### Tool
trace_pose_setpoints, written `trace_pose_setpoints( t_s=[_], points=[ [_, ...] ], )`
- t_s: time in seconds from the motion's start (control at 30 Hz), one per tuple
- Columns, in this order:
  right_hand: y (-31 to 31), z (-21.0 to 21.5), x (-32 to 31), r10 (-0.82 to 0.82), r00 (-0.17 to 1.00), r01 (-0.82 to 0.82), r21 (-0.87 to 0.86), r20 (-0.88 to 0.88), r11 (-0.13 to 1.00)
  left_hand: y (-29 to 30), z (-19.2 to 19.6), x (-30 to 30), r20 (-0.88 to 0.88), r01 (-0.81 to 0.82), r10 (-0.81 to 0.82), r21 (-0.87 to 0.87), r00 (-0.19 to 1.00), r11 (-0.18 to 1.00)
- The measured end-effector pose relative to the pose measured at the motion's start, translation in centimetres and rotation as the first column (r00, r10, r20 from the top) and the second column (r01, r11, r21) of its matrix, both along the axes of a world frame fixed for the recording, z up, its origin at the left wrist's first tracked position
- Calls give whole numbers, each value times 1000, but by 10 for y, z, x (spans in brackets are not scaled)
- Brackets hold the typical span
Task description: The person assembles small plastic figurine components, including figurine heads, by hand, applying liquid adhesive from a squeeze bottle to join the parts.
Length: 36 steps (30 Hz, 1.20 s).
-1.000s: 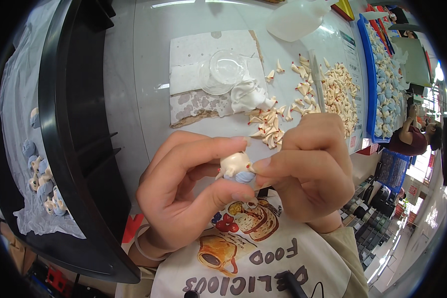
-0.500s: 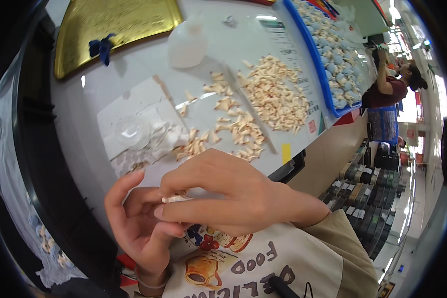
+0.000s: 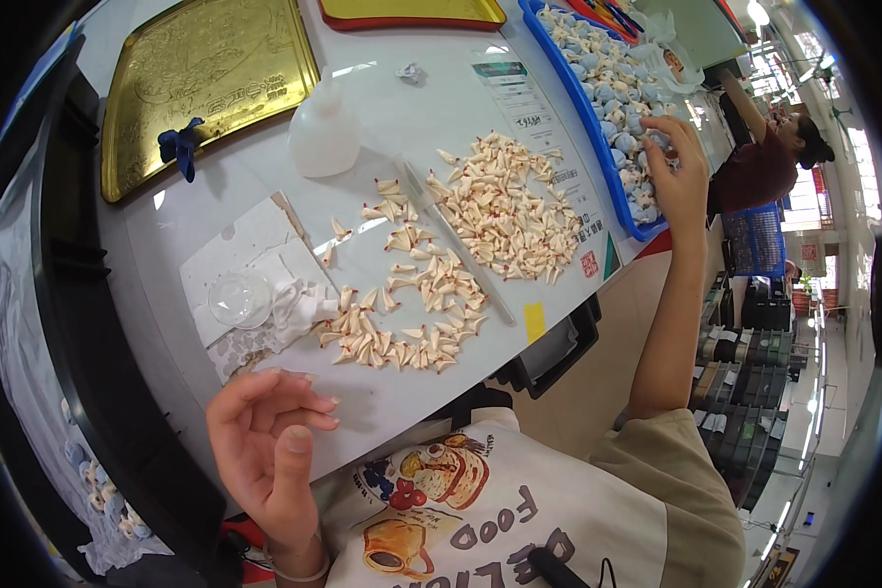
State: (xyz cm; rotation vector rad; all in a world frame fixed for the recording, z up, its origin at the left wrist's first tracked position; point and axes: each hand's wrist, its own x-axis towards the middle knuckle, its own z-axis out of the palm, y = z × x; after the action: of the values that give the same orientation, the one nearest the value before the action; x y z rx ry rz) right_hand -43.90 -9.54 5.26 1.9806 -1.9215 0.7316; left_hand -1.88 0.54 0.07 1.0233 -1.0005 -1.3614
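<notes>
The left hand (image 3: pixel 272 451) hangs loosely curled, thumb apart from the fingers, by the near edge of the worktop (image 3: pixel 392 108). The right hand (image 3: pixel 686 176) reaches over the blue tray (image 3: pixel 595 145) of blue-and-cream pieces (image 3: pixel 608 83); whether its fingertips touch any is unclear. Red-tipped cream pieces (image 3: pixel 514 211) lie between the hands, near a translucent bottle (image 3: pixel 323 137).

You see red-tipped cream horns (image 3: pixel 510 211) on a pale grey tabletop (image 3: pixel 421 113), pale-blue-and-cream pieces (image 3: pixel 598 64) in a blue tray (image 3: pixel 591 137), a gold platter (image 3: pixel 201 73) with embossed patterning, and your off-white top (image 3: pixel 598 510) printed in red, brown and blue.
</notes>
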Motion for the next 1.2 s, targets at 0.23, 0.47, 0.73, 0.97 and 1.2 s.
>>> trace_pose_setpoints(
  t_s=[0.23, 0.47, 0.73, 0.97, 1.2],
  points=[
    [-8, 1, -22, -35, 998, 32, -58, -59, 998, -1, 0, -4, 100, -28, 32, -41, 995, 999],
    [-1, 5, -25, -45, 997, 48, -47, 68, 998, 0, -1, -6, 156, -34, 43, -61, 987, 998],
    [21, 12, 51, 140, 979, -127, -94, 150, 987, 3, -3, -9, 199, -57, 74, -93, 977, 994],
    [21, -14, 90, 357, 915, -382, 121, 187, 916, 19, 8, -5, 265, 17, 40, -210, 963, 978],
    [8, -33, 115, 440, 870, -476, 144, 223, 867, 51, 85, 44, 795, 516, -138, -241, 591, 822]
  ],
)
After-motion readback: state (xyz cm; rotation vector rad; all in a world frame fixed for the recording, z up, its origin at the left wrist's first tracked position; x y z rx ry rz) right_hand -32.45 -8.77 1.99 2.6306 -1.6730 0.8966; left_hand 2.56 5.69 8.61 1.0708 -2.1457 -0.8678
